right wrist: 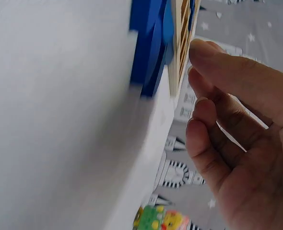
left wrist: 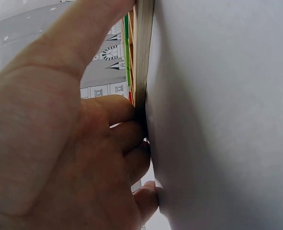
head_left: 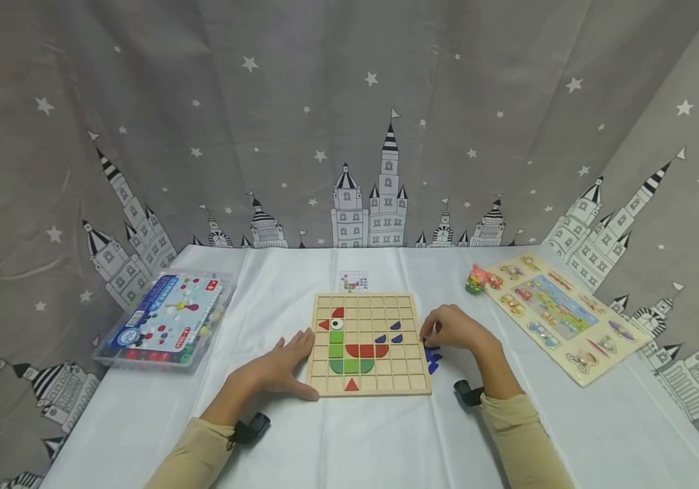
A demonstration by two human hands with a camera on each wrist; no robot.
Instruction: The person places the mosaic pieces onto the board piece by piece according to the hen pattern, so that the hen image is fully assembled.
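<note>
A wooden grid board lies on the white cloth, bearing a bird-like figure of red, green and blue pieces. A round eye piece sits beneath a red quarter-round. My left hand rests at the board's left edge, fingers extended and thumb by the near corner. At the right edge, my right hand hovers with loosely bent fingers beside loose blue pieces. In the right wrist view those blue pieces stand apart from the fingertips; nothing shows between thumb and fingers, though the index finger is mostly hidden.
A small picture card lies behind the board. To the left is a clear plastic case with a printed cover. A picture puzzle board and a small colourful toy lie to the right. A grey printed curtain hangs behind.
</note>
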